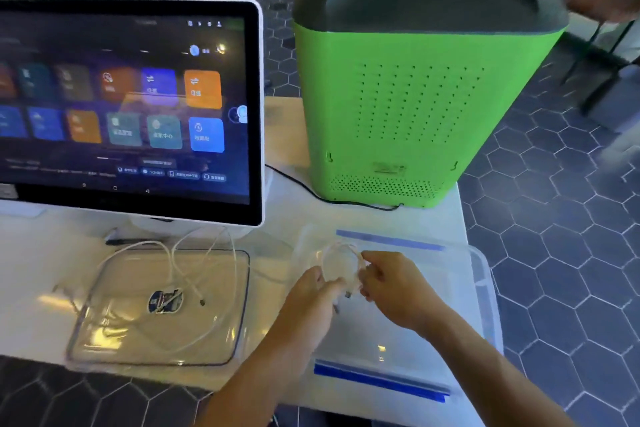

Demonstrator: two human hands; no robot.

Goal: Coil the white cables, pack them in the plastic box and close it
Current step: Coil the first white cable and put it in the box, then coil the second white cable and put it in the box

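I hold one white cable coil (341, 263) over the plastic box (481, 288), fingers (372, 270) of both hands pinching it; another loose cable (194, 270) lies left on the lid (104, 333), uncoiled.

Beside the bright green, dot-perforated machine (412, 107) with its dark grey top, a white-framed touchscreen (128, 107) is showing orange, blue and teal tiles. Below the machine, a clear plastic box (481, 288) is showing blue latches. White cables (194, 263) are lying over the clear lid (114, 333). Dark hexagon floor tiles (561, 270) are showing pale grout.

Head view, steeply down, close.
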